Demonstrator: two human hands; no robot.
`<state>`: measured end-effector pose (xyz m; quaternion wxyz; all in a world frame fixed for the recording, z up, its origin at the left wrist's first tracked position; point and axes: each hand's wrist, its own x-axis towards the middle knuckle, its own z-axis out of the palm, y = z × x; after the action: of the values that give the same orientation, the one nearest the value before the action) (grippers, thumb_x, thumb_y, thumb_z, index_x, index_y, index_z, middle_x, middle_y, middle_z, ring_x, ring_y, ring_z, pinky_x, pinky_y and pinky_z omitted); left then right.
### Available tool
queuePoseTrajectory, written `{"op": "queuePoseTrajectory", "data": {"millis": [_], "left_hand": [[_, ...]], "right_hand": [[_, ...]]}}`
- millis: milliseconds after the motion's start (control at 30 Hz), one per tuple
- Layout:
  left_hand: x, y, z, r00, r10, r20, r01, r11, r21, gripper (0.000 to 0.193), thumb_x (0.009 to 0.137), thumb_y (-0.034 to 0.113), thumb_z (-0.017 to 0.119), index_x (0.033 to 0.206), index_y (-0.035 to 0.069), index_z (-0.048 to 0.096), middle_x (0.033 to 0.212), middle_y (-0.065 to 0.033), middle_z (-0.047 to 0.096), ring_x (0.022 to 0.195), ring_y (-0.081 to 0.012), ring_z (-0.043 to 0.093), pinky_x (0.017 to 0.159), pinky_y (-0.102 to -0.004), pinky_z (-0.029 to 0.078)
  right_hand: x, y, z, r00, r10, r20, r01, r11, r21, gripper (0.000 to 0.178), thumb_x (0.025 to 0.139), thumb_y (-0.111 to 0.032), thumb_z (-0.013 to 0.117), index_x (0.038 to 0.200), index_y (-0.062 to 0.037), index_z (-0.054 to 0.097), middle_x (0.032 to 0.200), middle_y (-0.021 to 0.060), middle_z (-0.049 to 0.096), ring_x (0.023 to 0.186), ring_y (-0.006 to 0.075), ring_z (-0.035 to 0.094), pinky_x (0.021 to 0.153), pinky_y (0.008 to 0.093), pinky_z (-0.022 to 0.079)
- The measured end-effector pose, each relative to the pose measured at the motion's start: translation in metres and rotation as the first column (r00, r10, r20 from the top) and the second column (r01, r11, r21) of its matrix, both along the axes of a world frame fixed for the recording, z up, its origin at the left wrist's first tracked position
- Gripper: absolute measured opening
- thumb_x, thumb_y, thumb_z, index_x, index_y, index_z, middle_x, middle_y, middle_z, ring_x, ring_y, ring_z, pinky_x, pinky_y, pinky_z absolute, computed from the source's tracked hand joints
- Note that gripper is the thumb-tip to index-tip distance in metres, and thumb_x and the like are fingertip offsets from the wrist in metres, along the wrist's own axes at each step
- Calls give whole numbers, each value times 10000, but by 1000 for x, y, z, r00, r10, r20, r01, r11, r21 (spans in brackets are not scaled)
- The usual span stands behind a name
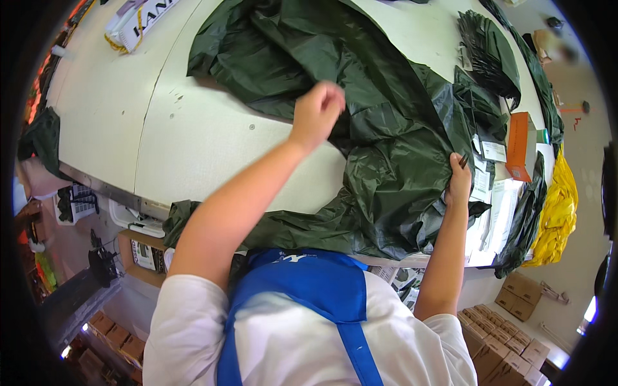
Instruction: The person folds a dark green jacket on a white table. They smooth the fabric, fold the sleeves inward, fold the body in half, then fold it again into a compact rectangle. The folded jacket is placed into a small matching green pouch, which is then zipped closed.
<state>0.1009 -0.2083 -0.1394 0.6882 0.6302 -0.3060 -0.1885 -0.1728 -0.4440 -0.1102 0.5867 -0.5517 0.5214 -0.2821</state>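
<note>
A large dark green, glossy thin-fabric garment or sheet (393, 122) lies crumpled over the white table, and one strip of it runs along the near edge. My left hand (320, 110) is over its middle left side, fingers curled in and a little blurred; what they hold, if anything, is hidden. At the right side of the fabric, my right hand (458, 180) is closed against it. A small dark pointed tool (463, 161) sticks out between the thumb and fingers there; its kind is too small to make out.
Right of the fabric are an orange box (519, 147), papers (501, 212) and a stack of dark green pieces (492, 55). Yellow fabric (559, 209) hangs over the right edge. A white box (132, 29) stands on the table (193, 145) at far left. Cartons (505, 338) fill the lower right.
</note>
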Motion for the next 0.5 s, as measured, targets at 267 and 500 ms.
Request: {"op": "queuePoseTrajectory", "data": {"millis": [267,500], "left_hand": [[-38,-24,-53,994,20,110,-68,891,449,562,762,107,681,1268,33,445,1229,-171,521,1094,-262,535,925,-362,447],[-25,-27,-19,963,-242,-122,271,884,380,532,744,115,699,1218,71,462,1107,-143,594,1028,-263,568,888,-341,436]], "right_hand": [[5,34,13,991,89,-98,-79,991,103,178,922,-232,589,1004,-77,617,743,-37,604,537,42,496,443,203,338],[7,32,7,987,150,-57,-150,989,14,173,913,-241,593,949,-75,628,703,-7,601,579,98,547,513,240,410]]}}
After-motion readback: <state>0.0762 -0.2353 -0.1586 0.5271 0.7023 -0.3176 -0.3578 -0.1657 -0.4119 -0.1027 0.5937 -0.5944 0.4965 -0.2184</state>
